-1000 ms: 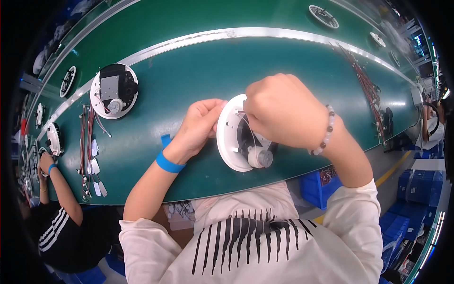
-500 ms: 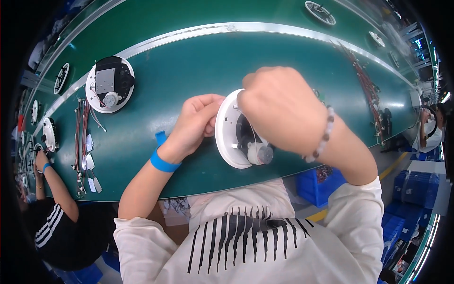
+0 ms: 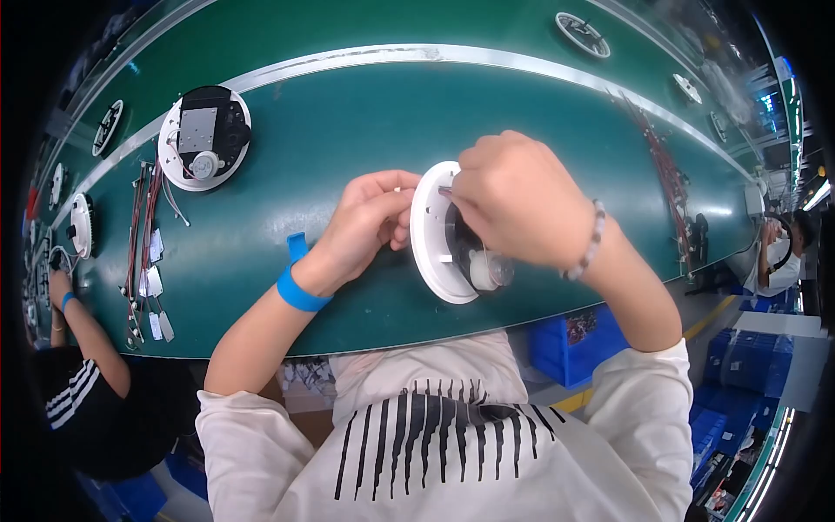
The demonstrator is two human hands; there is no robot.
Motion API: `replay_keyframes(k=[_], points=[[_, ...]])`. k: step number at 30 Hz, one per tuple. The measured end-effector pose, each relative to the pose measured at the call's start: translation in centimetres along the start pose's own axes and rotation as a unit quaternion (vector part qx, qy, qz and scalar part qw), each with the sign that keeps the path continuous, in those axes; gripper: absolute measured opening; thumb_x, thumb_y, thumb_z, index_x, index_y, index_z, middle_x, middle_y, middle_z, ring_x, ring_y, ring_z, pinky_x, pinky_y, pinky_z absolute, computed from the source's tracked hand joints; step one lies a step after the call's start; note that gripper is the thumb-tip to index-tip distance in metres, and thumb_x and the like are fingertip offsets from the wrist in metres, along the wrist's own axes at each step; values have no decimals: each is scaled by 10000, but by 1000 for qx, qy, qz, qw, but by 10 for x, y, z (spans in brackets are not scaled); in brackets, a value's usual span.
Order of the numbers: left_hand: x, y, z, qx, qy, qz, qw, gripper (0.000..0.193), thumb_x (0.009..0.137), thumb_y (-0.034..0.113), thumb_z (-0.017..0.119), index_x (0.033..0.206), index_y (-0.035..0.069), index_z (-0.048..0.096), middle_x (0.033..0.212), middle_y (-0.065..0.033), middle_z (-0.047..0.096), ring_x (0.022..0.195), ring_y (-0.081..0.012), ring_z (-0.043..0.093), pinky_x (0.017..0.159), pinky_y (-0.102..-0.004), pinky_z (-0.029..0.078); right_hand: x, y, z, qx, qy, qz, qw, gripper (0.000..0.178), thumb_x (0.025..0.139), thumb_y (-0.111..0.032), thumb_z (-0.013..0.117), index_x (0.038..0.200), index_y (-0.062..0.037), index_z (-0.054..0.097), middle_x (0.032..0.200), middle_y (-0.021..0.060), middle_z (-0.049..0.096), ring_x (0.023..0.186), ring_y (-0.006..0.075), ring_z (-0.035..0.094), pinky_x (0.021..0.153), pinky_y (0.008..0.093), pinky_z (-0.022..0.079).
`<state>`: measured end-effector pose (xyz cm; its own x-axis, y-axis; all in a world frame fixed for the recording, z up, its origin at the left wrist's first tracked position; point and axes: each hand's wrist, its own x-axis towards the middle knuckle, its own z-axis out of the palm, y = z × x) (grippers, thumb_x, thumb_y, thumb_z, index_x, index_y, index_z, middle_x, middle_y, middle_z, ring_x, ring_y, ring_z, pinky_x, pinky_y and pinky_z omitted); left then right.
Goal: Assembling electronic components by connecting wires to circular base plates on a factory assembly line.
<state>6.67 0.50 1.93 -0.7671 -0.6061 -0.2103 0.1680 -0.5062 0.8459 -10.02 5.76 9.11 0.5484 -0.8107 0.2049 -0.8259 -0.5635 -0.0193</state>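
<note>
A round white plastic housing (image 3: pixel 429 228) stands tilted on its edge above the green bench, its inner side facing right. Inside it sit a black part and a small silver motor (image 3: pixel 490 271). My left hand (image 3: pixel 376 216), with a blue band at the wrist, grips the housing's rim from the left, fingers pinched behind it. My right hand (image 3: pixel 519 193), wearing a beaded bracelet, is closed at the upper inside of the housing. A small thin piece shows at its fingertips, too small to name; the hand covers part of the black interior.
A similar housing with black insert and metal plate (image 3: pixel 202 139) lies at the left. Beside it are wire bundles with white tags (image 3: pixel 150 252). More red wires (image 3: pixel 665 170) lie at the right. A blue bin (image 3: pixel 574 346) stands below the bench edge. Another person's arm (image 3: pixel 91 331) reaches in at far left.
The housing has shifted slightly right and turned more edge-on. My right hand has tilted, its fingertips now showing at the housing's inner wall. My left hand keeps its hold.
</note>
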Motion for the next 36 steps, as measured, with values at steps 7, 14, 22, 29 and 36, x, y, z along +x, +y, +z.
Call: replay_keyframes(k=[7,14,22,29,36], points=[[1,-2,-3,17,-47,-13,999,194,824,115,447,926,-21,541,602,9,488,497,-58,443,430,-179,352,-3,-1,4,35,2,18,999,96,613,-57,575,536,-37,522,581,68,491,555,230,484,514,337,385],[7,-2,-16,9,-107,-25,994,211,828,153,474,936,-16,538,637,-12,517,528,-62,489,448,-178,422,-7,8,7,52,44,46,997,77,636,-106,592,666,-36,581,794,79,538,696,228,533,626,307,425],[8,18,-17,194,-62,-58,977,211,841,157,471,935,-18,539,689,-40,556,580,-81,540,435,-194,453,4,57,28,558,-207,192,780,252,800,-175,548,963,13,584,839,46,604,747,87,536,662,213,441],[-1,53,-70,487,195,-9,851,174,831,124,466,861,-17,565,638,-32,553,552,-77,543,376,-194,400,-30,87,48,676,-170,167,698,241,797,-126,548,978,28,586,798,46,614,707,57,533,652,185,430],[-17,74,-64,617,263,17,741,173,789,95,495,864,-34,585,670,-121,594,506,-156,566,433,-252,430,-52,86,60,751,-84,196,625,216,775,-80,546,937,56,593,895,115,612,804,140,565,739,244,442]])
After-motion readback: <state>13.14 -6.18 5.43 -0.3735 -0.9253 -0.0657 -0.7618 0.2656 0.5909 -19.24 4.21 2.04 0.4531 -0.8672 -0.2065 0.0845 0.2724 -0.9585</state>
